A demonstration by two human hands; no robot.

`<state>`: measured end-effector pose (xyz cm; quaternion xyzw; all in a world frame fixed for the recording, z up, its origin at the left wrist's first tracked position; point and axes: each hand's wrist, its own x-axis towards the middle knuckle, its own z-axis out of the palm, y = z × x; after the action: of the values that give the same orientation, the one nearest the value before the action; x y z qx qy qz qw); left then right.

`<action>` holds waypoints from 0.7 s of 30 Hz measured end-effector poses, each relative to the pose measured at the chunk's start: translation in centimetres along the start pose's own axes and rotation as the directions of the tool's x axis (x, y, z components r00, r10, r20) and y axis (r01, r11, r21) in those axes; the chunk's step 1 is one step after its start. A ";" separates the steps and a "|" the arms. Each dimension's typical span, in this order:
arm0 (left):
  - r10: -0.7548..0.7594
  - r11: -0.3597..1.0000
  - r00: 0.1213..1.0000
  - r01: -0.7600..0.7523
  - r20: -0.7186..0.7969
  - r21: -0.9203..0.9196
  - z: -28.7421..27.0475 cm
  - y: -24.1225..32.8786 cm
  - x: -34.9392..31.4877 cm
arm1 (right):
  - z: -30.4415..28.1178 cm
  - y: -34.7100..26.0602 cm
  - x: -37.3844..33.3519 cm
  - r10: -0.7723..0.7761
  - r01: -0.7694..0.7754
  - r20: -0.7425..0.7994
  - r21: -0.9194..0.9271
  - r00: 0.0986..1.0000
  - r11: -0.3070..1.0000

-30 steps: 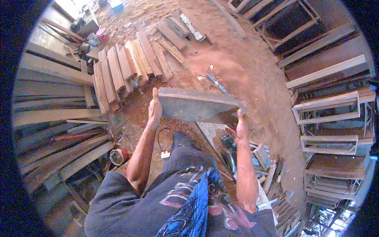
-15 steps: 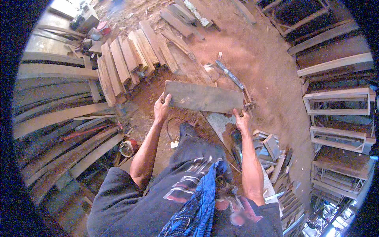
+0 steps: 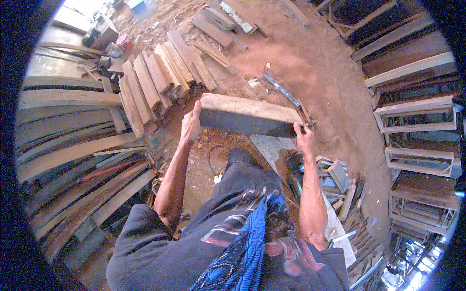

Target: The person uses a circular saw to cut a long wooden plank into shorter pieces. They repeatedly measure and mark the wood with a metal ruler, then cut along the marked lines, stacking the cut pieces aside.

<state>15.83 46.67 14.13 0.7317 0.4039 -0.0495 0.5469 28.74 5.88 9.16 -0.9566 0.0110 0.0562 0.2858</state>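
Note:
A thick wooden plank is held up crosswise in front of me, over the sawdust-strewn ground. Its lighter narrow edge faces up and its broad dark side is toward me. My left hand is closed on the left end, thumb up along it. At the other end my right hand grips the lower corner, its thumb on the near face. The fingers behind the wood are partly hidden. Beyond the plank's right end lies a long bluish bar on the ground.
Thick cut boards lie in a row at the far left, with more timber behind them. Long beams fill the left side. Wooden frames line the right. Offcuts are heaped near my right forearm.
The plank has tilted between my hands, so its lighter edge now shows on top and its broad side lies in shadow. My left hand has shifted slightly left, my right slightly right.

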 end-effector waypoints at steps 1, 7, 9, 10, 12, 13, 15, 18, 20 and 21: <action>0.001 0.999 1.000 0.000 0.020 -0.040 -0.4 0.8 0.1 | -0.5 -0.6 0.4 -0.050 0.051 -0.029 0.014 0.998 0.999; 0.199 0.937 0.974 -0.156 -0.111 0.314 0.2 2.1 1.6 | -1.4 -3.4 1.9 0.129 -0.134 0.150 0.024 0.980 0.991; 0.122 0.961 0.983 -0.084 -0.135 0.263 0.5 1.6 2.1 | -1.5 -3.3 1.5 0.129 -0.148 0.160 0.115 0.979 0.982; 0.152 0.966 0.970 -0.105 -0.190 0.237 0.8 1.2 1.8 | -1.4 -3.2 1.2 0.126 -0.159 0.175 0.190 0.977 0.969; 0.177 0.981 0.971 -0.160 -0.159 0.109 0.9 0.9 1.9 | -0.4 -3.3 0.3 0.007 0.019 -0.093 0.280 0.996 0.960; 0.147 0.988 0.979 -0.139 -0.142 0.062 1.0 1.0 2.0 | 0.0 -3.1 -0.1 0.043 -0.010 -0.135 0.235 0.990 0.972; 0.191 0.977 0.970 -0.202 -0.149 -0.063 1.4 1.0 1.5 | 0.8 -2.7 -0.7 0.087 -0.055 -0.210 0.155 0.974 0.986; 0.210 0.958 0.971 -0.227 -0.110 -0.173 1.9 1.1 1.5 | 2.0 -1.4 -1.5 0.109 -0.038 -0.236 0.287 0.966 0.957; 0.195 0.978 0.965 -0.206 -0.176 -0.046 2.1 1.2 1.9 | 2.7 -0.6 -2.0 0.226 -0.161 -0.155 0.350 0.962 0.923; 0.220 0.976 0.949 -0.214 -0.227 0.050 2.3 1.1 2.2 | 2.8 -0.2 -2.2 0.161 -0.084 -0.167 0.394 0.973 0.915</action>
<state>18.86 45.86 12.91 0.7790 0.3814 0.0913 0.4893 26.26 7.62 7.18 -0.8803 0.1101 -0.0234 0.4609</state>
